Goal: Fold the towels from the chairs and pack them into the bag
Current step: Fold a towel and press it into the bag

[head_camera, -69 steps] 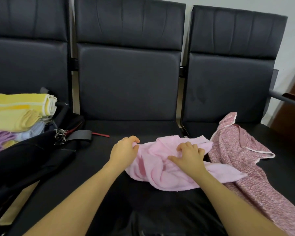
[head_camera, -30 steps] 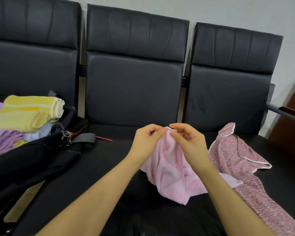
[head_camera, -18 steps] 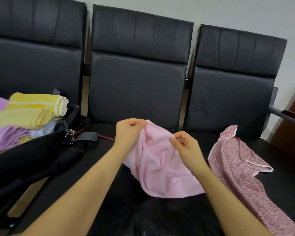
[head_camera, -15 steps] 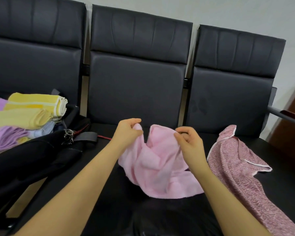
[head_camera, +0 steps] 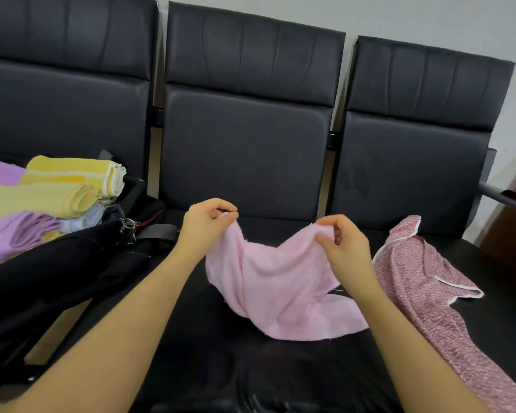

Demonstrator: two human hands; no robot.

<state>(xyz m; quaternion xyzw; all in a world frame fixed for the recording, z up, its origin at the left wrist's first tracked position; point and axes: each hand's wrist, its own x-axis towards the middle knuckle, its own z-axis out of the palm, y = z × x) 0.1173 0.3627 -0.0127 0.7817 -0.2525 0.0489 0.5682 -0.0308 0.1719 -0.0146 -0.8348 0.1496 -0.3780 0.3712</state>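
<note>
The two hands have drawn apart along the top hem of the soft pale-pink terry towel (head_camera: 276, 281), so what was a bunched lump half a second ago now hangs between them as a sagging sheet, its lower part trailing on the black leather seat of the middle chair (head_camera: 191, 323). The left hand (head_camera: 204, 226) pinches one top corner between thumb and curled fingers; the right hand (head_camera: 344, 242) pinches the other end of the hem the same way. To my eye that means the edge is found and the towel is nearly ready for its first fold. Two seconds back both hands were pressed down on it, crumpled on the seat. The mottled dark-pink towel with white trim (head_camera: 423, 281) lies unfolded on the right-hand seat as before, and the open black fabric bag (head_camera: 57, 272) on the left chair holds the same folded yellow and lilac towels (head_camera: 51, 192).
</note>
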